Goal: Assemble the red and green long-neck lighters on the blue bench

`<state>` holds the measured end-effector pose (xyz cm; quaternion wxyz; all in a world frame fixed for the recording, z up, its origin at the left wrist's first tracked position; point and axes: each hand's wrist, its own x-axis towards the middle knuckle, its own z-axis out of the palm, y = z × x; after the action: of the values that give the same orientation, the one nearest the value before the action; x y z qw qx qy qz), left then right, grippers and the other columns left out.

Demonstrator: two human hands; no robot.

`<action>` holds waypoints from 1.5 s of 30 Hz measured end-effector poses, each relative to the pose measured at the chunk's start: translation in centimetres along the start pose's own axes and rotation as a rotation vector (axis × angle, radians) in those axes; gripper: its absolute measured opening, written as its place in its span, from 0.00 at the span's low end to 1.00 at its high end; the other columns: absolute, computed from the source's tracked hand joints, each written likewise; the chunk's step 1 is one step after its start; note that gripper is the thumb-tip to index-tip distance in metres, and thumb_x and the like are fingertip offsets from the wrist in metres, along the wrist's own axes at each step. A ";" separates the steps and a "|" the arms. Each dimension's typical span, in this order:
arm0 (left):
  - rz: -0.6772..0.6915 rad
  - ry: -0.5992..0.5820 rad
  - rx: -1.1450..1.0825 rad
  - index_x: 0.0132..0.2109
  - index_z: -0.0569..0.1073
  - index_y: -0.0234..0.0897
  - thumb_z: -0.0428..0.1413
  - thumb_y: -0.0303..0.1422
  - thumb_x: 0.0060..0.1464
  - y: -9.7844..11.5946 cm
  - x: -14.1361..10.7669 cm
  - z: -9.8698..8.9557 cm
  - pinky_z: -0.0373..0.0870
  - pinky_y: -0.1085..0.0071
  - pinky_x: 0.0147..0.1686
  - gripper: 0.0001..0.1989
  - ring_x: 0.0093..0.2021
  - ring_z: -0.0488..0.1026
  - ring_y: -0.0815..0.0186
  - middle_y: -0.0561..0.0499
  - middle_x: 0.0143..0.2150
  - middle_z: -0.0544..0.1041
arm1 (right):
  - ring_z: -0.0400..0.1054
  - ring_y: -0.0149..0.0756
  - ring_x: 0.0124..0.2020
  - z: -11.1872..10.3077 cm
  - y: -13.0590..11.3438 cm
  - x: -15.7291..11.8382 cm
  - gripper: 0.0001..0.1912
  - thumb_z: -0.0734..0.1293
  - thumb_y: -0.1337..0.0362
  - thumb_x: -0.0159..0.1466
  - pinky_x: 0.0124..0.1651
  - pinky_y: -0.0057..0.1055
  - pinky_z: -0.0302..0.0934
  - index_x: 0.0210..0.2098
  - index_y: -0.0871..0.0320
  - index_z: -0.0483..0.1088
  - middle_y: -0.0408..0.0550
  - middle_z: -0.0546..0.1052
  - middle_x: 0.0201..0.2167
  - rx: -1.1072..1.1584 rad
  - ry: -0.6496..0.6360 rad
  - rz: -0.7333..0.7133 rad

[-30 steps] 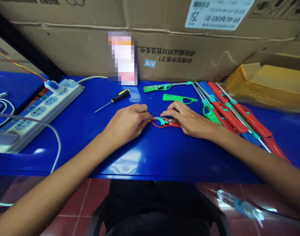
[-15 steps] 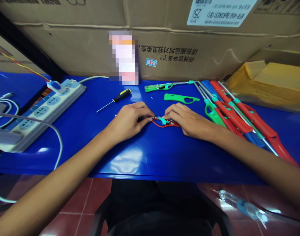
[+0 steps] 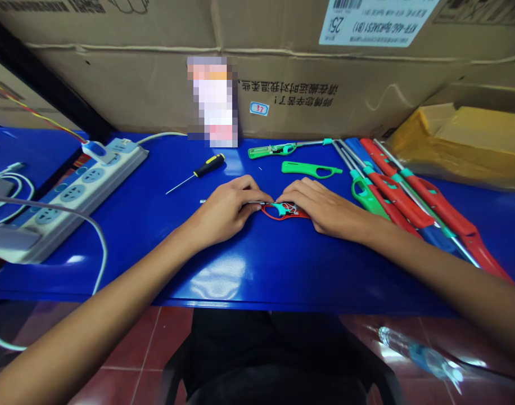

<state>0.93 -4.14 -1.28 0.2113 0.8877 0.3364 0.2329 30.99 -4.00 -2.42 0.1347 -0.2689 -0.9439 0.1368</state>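
Note:
Between my hands lies a red long-necked lighter (image 3: 299, 214) with its casing opened, so a teal trigger and thin wires show. My left hand (image 3: 230, 208) pinches its metal tube near the trigger end, and the tube's tip pokes out to the left of the hand. My right hand (image 3: 319, 205) is closed on the red handle, fingertips by the wires. Beyond them lie an opened green lighter (image 3: 271, 150) with its insides showing and a loose green casing half (image 3: 310, 168). A black and yellow screwdriver (image 3: 210, 165) rests behind my left hand.
Several red, green and blue lighters (image 3: 403, 199) are piled on the right of the blue table (image 3: 156, 275). A white power strip (image 3: 72, 197) with cables stands left. Cardboard boxes (image 3: 283, 67) line the back, one with yellow tape (image 3: 472, 140). A plastic bottle (image 3: 421, 357) lies on the floor.
My left fingers have shifted slightly along the tube, and more of its tip shows on the left. The wires in the red lighter look a little rearranged. My right hand barely moved.

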 end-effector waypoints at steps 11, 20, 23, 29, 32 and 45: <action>-0.024 0.005 -0.017 0.59 0.86 0.44 0.56 0.25 0.73 0.0 0.1 0.1 0.78 0.62 0.55 0.17 0.50 0.80 0.61 0.47 0.50 0.82 | 0.68 0.56 0.65 0.2 0.1 0.0 0.48 0.60 0.83 0.53 0.67 0.54 0.64 0.70 0.51 0.65 0.57 0.74 0.64 -0.012 -0.019 0.014; -0.002 0.009 -0.017 0.59 0.86 0.43 0.56 0.25 0.74 0.0 0.1 0.1 0.78 0.62 0.55 0.16 0.50 0.81 0.61 0.46 0.50 0.82 | 0.68 0.57 0.65 0.1 0.1 0.0 0.47 0.60 0.83 0.53 0.66 0.54 0.65 0.70 0.49 0.66 0.56 0.74 0.64 0.002 -0.006 -0.002; 0.029 0.024 0.012 0.58 0.86 0.43 0.56 0.25 0.74 -0.1 0.0 0.2 0.78 0.64 0.52 0.16 0.48 0.80 0.62 0.47 0.48 0.82 | 0.69 0.56 0.64 0.1 0.0 0.0 0.47 0.60 0.84 0.53 0.66 0.54 0.64 0.70 0.50 0.66 0.56 0.75 0.64 0.004 -0.009 0.011; 0.086 0.049 0.153 0.59 0.87 0.43 0.54 0.24 0.75 -0.2 -0.3 0.7 0.77 0.63 0.49 0.19 0.47 0.79 0.60 0.45 0.47 0.81 | 0.68 0.57 0.65 0.3 0.2 -0.2 0.47 0.59 0.84 0.52 0.66 0.54 0.64 0.69 0.52 0.66 0.57 0.75 0.65 -0.049 -0.017 -0.028; 0.103 0.051 0.155 0.59 0.86 0.43 0.54 0.24 0.75 -0.3 -0.3 0.7 0.77 0.64 0.50 0.18 0.47 0.79 0.60 0.46 0.47 0.82 | 0.69 0.57 0.64 0.4 0.3 -0.2 0.46 0.60 0.84 0.52 0.65 0.55 0.65 0.68 0.52 0.66 0.57 0.75 0.65 -0.063 -0.004 -0.034; 0.078 0.092 0.030 0.55 0.87 0.41 0.59 0.25 0.73 -0.5 -0.2 0.5 0.78 0.67 0.48 0.14 0.45 0.81 0.63 0.48 0.45 0.82 | 0.70 0.53 0.60 0.5 0.3 -0.1 0.34 0.58 0.85 0.58 0.63 0.53 0.68 0.59 0.54 0.66 0.59 0.74 0.60 -0.008 0.083 -0.044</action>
<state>0.84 -4.03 -2.04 0.1731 0.8916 0.3142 0.2763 31.05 -3.89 -3.00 0.1758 -0.2541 -0.9437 0.1186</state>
